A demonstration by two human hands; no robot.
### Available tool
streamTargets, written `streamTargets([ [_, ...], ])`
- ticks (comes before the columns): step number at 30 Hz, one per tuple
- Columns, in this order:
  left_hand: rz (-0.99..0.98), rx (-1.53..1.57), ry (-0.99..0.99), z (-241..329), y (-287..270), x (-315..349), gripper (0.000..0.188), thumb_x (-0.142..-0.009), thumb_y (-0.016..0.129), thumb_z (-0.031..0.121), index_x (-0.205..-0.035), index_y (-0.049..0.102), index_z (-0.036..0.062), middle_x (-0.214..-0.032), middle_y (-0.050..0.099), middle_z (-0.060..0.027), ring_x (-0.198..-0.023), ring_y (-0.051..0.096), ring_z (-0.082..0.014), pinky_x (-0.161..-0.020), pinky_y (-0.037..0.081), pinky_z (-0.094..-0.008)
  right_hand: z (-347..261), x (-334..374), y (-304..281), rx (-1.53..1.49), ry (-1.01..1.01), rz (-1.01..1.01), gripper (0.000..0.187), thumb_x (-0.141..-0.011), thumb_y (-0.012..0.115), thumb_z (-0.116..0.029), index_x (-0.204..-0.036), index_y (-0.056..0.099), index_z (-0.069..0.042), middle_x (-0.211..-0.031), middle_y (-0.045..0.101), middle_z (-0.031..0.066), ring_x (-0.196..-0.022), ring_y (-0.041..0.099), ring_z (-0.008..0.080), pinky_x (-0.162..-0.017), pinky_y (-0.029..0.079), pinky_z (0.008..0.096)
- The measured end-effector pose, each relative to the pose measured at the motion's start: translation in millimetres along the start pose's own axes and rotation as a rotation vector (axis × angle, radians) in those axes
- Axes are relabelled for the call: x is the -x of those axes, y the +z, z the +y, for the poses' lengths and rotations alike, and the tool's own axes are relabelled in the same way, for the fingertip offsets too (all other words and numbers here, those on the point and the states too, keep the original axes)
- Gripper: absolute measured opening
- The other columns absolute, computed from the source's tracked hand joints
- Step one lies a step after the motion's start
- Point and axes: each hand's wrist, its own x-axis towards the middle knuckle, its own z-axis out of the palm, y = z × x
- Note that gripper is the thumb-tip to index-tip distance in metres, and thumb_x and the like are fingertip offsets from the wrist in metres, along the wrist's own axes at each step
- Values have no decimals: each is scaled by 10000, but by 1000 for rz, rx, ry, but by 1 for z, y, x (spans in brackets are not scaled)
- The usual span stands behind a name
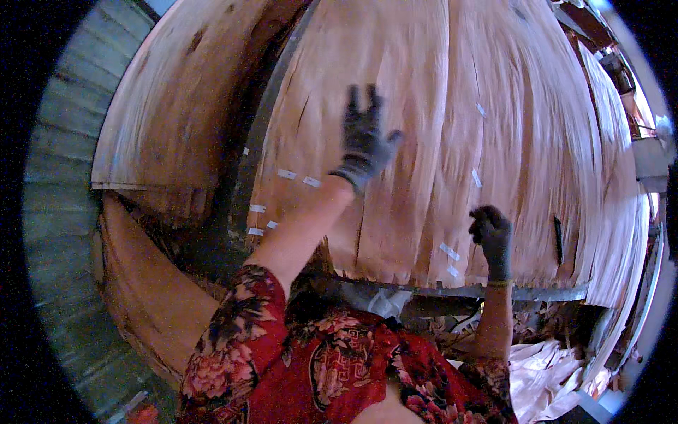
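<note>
A wide, reddish-brown wood veneer sheet (402,191) lies spread in front of me, with lengthwise cracks and short strips of white tape (448,252) stuck on it in several places. My left hand (366,134), in a dark grey glove, reaches out over the middle of the sheet, fingers stretched and spread, slightly blurred. Whether its palm touches the wood I cannot tell. Above the near right part of the sheet is my right hand (492,233), also gloved, its fingers curled in. What it holds, if anything, is hidden. A thin black object (558,240) lies on the veneer to its right.
More veneer (166,106) rests on the left, beyond a dark gap. Below it, a brown sheet (145,283) slopes down. A greenish ridged surface (78,177) runs along the far left. Crumpled veneer scraps (544,378) lie under the table's dark front edge (544,291) at right.
</note>
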Motion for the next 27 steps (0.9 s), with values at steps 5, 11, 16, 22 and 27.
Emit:
streamTargets([
  [5,-309,-189,-72,-72,-16,26,846,-757,583,390,-1382,148,20,-1407,160,-250,-1303,158,-392,-1050,152,-463,-67,-74,81,132,-145,-107,201,-839,566,-213,-805,629,-26,-643,593,22,-488,506,85,-434,402,229],
  [11,-264,-105,-20,-75,-7,29,753,-757,571,315,-1372,222,55,-1425,202,-155,-1301,196,-353,-1054,177,-454,-90,-166,164,385,-348,-329,297,-830,553,-326,-809,646,-44,-665,621,95,-580,596,189,-543,463,324],
  [16,-185,53,9,-91,-4,28,707,-724,601,229,-1339,295,61,-1404,241,-175,-1296,188,-381,-1052,181,-456,-107,-187,195,821,-384,-266,412,-772,539,-453,-761,666,-61,-792,638,159,-743,621,320,-686,483,411],
  [22,-236,72,220,-85,-5,-2,618,-728,541,183,-1310,354,98,-1372,326,-95,-1290,176,-415,-1043,178,-486,-117,-191,197,1106,-244,-143,405,-722,561,-464,-821,670,-87,-895,636,162,-854,608,346,-740,490,410],
  [27,-303,-113,208,-89,18,-13,458,-747,523,265,-1197,478,195,-1226,472,-58,-1240,271,-385,-1016,186,-520,-104,-187,189,1109,-359,-115,354,-748,530,-422,-800,666,-99,-845,636,144,-803,614,331,-701,489,413],
])
